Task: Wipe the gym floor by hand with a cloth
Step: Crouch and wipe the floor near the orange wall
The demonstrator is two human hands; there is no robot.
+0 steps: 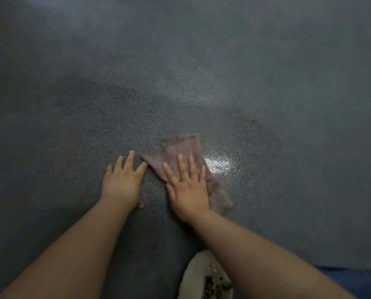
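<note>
Cloth (181,152) lies flat under the right hand (187,188), fingers straight and pressing; left hand (121,184) rests flat beside it on the floor (180,72), so wiping is underway and next comes another push.

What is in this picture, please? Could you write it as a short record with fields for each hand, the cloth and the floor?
surface: dark speckled gym floor, with a shiny patch right of the cloth
cloth: brownish cloth, spread flat on the floor
right hand: right hand presses flat on the cloth, fingers straight
left hand: left hand rests flat on the bare floor, left of the cloth
other: pale patterned item at the bottom edge, unclear what it is
</note>
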